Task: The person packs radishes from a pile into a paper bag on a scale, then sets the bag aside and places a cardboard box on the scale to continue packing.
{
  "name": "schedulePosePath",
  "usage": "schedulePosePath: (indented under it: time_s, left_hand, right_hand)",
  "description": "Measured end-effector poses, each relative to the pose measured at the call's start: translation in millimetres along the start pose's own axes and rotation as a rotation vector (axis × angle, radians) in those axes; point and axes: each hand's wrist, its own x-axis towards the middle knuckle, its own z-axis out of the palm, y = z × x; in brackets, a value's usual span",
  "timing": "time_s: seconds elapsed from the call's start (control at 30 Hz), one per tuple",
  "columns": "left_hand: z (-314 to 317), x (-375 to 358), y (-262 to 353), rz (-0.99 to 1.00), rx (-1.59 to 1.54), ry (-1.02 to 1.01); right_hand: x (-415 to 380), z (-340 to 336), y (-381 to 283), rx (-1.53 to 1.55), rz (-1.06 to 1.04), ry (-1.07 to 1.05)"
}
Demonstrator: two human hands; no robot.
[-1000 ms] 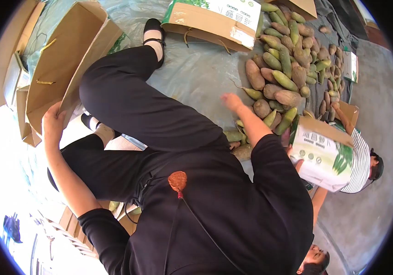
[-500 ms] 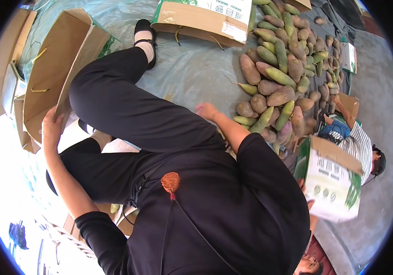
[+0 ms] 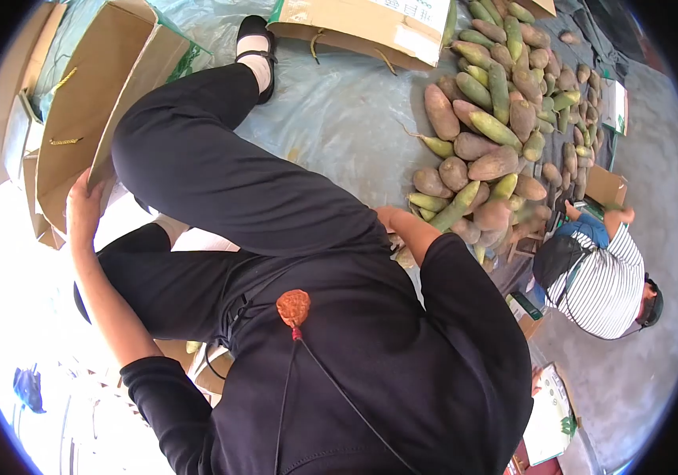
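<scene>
The left hand [image 3: 84,207] has its fingers curled round the lower edge of an open cardboard box [image 3: 94,95], pinching its wall; the right hand [image 3: 390,217] is beside the thigh, near the closest radishes [image 3: 493,164], its fingers largely out of sight, so I cannot tell whether they are spread or closed on anything. As for progress, many radishes lie loose in a heap beyond the right hand, outside the boxes, so much appears to remain unboxed; the box at the left hand is upright and open, with no radish showing in its visible part, though its bottom is hidden. Ahead, between the hands, another box [image 3: 363,32] is cut off by the frame; well beyond the right hand, a person in a striped shirt [image 3: 604,285] crouches; glare washes out the area around the left forearm.
</scene>
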Motion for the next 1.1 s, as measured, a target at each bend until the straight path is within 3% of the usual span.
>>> schedulePosePath:
  time_s: [0.1, 0.2, 0.27, 0.33, 0.47, 0.57, 0.6, 0.67, 0.73, 0.8, 0.9, 1.1]
  left_hand:
    - [1, 0, -2, 0.047, -0.028, 0.012]
    - [-1, -4, 8, -0.041, -0.002, 0.007]
    - [0, -3, 4, -0.015, -0.005, 0.006]
    - [2, 0, 4, 0.023, -0.016, 0.009]
    - [0, 2, 1, 0.016, -0.004, -0.001]
    - [3, 1, -2, 0.035, 0.005, 0.015]
    - [2, 1, -3, 0.057, 0.012, 0.032]
    - [0, -1, 4, 0.026, 0.013, 0.023]
    - [1, -2, 5, -0.006, 0.012, 0.011]
    - [1, -1, 2, 0.010, -0.010, 0.018]
    - [0, -1, 4, -0.009, -0.017, 0.001]
    - [1, -4, 4, 0.012, -0.046, 0.029]
  right_hand:
    - [-17, 1, -6, -0.124, 0.068, -0.068]
    - [-29, 2, -14, -0.294, 0.019, 0.099]
    - [-25, 14, -8, -0.287, -0.109, 0.220]
    - [-19, 14, -8, -0.376, -0.072, 0.330]
    - [-50, -49, -22, -0.574, 0.087, 0.569]
    - [-86, -80, -16, -0.443, 0.158, 0.691]
    - [-83, -77, -5, -0.447, 0.154, 0.692]
    - [-62, -59, 18, -0.468, 0.197, 0.383]
    - [-34, -38, 26, -0.358, 0.252, 0.379]
    - [-13, -25, 26, -0.011, 0.186, 0.384]
    - [-33, -43, -15, 0.111, 0.229, 0.416]
    - [-22, -42, -25, -0.374, 0.224, 0.241]
